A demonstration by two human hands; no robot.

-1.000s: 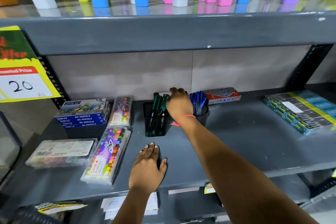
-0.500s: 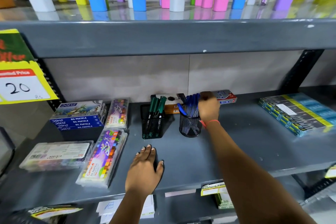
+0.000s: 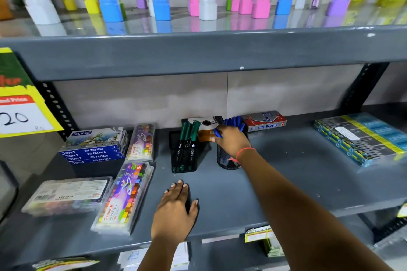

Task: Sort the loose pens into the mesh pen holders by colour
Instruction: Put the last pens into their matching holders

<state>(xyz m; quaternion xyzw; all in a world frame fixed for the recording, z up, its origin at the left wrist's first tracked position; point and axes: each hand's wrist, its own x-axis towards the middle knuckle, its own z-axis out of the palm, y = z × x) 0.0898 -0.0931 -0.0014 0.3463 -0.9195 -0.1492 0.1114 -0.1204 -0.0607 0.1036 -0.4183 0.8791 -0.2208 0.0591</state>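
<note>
Head camera looks down at a grey shelf (image 3: 286, 174) where two black mesh holders stand side by side. The square holder (image 3: 184, 156) on the left carries green pens (image 3: 188, 132); the round holder (image 3: 226, 159) carries blue pens (image 3: 234, 122). The right hand (image 3: 232, 141) is curled over the round holder's rim, fingers closed around one blue pen (image 3: 218, 134) whose end pokes out to the left. The left hand (image 3: 176, 209) lies flat and spread on the shelf, holding nothing.

The step in hand looks like seating a blue pen among its fellows. Next, the pen probably needs tipping upright and letting go inside the holder. No other loose pens show, so sorting seems nearly done.

Readable writing: "DOMS OIL PASTELS 12" on the stacked blue boxes (image 3: 94, 149), "Camel OIL PASTELS" on the clear case (image 3: 123, 198), "Softek" on the red box (image 3: 265, 122), and "20" on the yellow price tag (image 3: 19, 116).
</note>
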